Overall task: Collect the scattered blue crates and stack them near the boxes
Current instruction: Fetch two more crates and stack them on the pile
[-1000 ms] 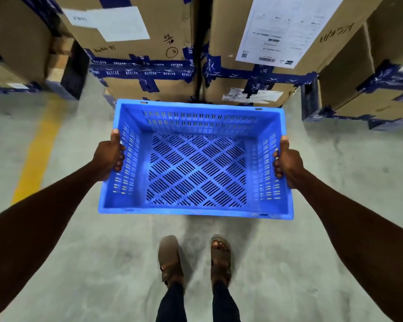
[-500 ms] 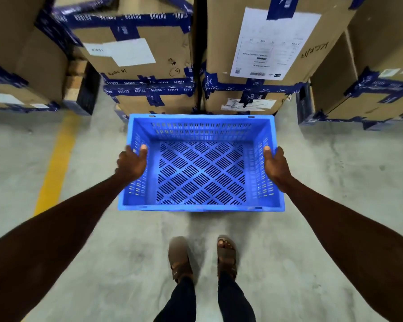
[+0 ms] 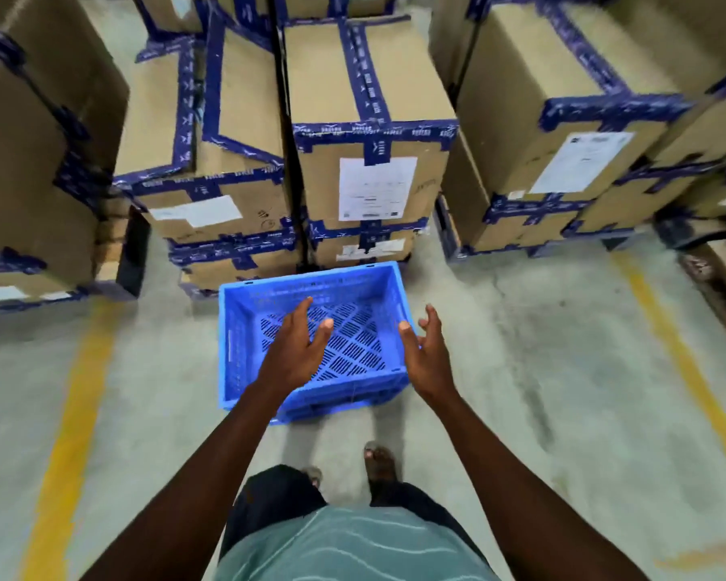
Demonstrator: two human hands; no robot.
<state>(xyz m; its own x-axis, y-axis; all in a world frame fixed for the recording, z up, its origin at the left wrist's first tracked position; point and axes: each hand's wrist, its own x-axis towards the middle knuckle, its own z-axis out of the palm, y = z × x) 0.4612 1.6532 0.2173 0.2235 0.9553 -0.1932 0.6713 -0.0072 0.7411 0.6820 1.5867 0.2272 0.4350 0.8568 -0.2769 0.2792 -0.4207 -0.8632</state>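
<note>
released since the earlier frame: blue crate (image 3: 311, 341) now on floor, below and between spread, empty fingers (image 3: 307, 306) of left hand (image 3: 296, 354) and right hand (image 3: 426, 356), long axis running away toward boxes (image 3: 374, 132).

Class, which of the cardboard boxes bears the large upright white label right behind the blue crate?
The centre box directly behind the blue crate; the box to its left carries only a small blank sticker.

Grey concrete floor (image 3: 520, 371) with two yellow painted lines (image 3: 76, 413), one toward each side edge; sandalled feet (image 3: 378, 459) at centre.
</note>
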